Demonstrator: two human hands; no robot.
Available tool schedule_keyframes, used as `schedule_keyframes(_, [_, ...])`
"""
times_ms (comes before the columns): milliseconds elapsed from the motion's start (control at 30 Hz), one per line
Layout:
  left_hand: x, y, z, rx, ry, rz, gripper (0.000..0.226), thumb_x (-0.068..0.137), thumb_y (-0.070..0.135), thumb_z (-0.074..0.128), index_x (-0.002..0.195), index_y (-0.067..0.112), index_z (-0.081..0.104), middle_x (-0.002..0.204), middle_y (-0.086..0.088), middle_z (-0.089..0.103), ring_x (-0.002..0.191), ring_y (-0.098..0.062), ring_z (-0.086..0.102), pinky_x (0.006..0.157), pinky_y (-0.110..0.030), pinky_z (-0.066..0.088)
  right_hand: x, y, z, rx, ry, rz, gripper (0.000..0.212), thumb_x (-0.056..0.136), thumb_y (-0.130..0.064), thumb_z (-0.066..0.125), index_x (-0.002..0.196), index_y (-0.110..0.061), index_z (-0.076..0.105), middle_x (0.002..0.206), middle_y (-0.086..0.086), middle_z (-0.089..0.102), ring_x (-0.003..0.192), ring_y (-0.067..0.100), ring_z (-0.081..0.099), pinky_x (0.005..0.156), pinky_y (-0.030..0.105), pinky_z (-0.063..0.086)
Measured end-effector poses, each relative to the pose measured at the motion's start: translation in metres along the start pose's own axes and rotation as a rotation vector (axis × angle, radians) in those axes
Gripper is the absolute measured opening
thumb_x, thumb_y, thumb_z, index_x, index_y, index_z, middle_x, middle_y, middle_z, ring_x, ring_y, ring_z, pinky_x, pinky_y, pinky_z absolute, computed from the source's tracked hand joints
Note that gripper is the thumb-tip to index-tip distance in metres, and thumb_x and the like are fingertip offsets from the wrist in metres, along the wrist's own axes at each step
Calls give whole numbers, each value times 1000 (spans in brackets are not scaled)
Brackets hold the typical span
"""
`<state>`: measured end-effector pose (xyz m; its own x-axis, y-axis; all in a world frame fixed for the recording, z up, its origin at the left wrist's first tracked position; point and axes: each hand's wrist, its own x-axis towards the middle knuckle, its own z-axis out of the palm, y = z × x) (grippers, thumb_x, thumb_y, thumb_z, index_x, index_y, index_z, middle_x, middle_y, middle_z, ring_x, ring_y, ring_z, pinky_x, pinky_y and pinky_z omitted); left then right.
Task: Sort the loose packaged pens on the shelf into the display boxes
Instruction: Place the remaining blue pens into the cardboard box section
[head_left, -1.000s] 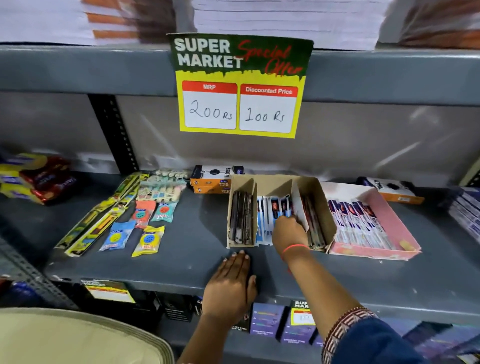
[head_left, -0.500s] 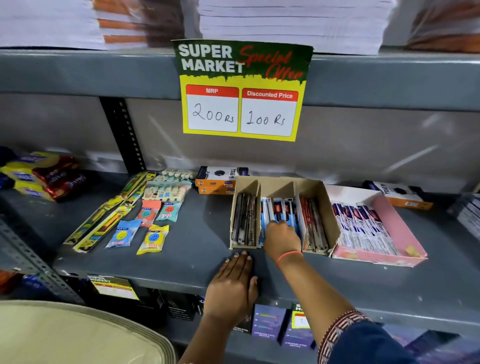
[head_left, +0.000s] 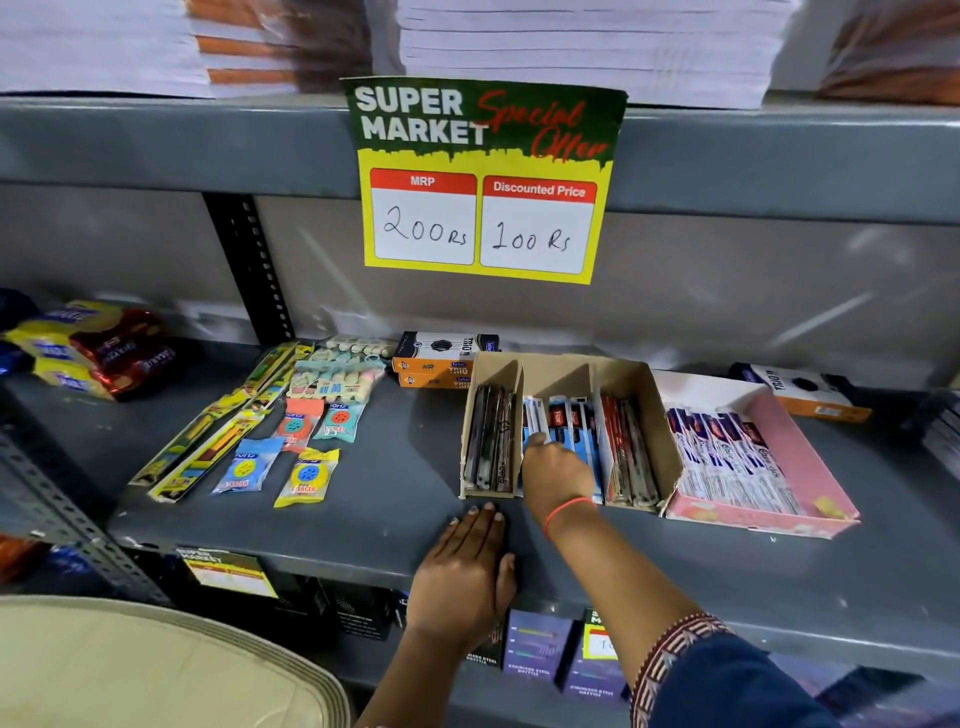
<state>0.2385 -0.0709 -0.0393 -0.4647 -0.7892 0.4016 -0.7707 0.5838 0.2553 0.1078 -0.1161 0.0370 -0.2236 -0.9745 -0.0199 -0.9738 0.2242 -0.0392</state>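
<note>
A brown cardboard display box (head_left: 665, 415) stands on the grey shelf, split into three compartments. The left one holds black pens (head_left: 488, 447), the middle one blue packaged pens (head_left: 571, 421), the right one red pens (head_left: 626, 452). My right hand (head_left: 556, 470) reaches into the middle compartment, fingers curled down onto a blue packaged pen at its left side; the grip itself is mostly hidden. My left hand (head_left: 462, 566) lies flat on the shelf, palm down, just in front of the box. A pink display box (head_left: 795, 457) to the right holds white-and-blue packaged pens (head_left: 727, 452).
Erasers and long yellow packs (head_left: 291, 431) lie loose on the shelf to the left. Orange-and-white cartons (head_left: 441, 358) sit behind the box, another carton (head_left: 800, 389) at back right. A price sign (head_left: 483, 182) hangs from the shelf above. Snack packs (head_left: 88, 348) sit far left.
My right hand has slid from the right side of the middle compartment to its left side. My left hand has stayed flat on the shelf.
</note>
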Motion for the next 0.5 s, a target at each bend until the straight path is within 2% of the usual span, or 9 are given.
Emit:
schedule_keyframes(167, [1,1,-2,1,4,3,46,81,30,40,104,6,70,107,-10,72,96,-21,69,83,-36,54,2,5,-5,25,-13,-39,48,90,10,40,137,4,33,121,21,62,111,35,62,87,39,53])
schedule_keyframes(267, [0,1,-2,-7,-8,3,46,81,31,39,105,6,70,108,-9,71,97,-20,68,86,-31,51,0,8,-6,78,1,-26,47,90,9,41,135,-1,35,121,20,61,110,35,63,86,39,53])
schedule_keyframes(367, [-1,1,-1,-16,-12,-14,47,81,31,40,106,6,69,109,-10,71,98,-21,68,95,-29,39,1,9,-6,272,30,49,52,90,9,38,139,-5,30,118,22,59,103,37,64,81,42,53])
schedule_keyframes(500, [-1,0,1,-12,2,-20,46,81,30,40,106,4,69,108,-11,71,98,-23,68,97,-30,33,3,4,-6,616,28,146,47,87,8,40,132,-1,40,119,24,60,106,39,60,84,39,48])
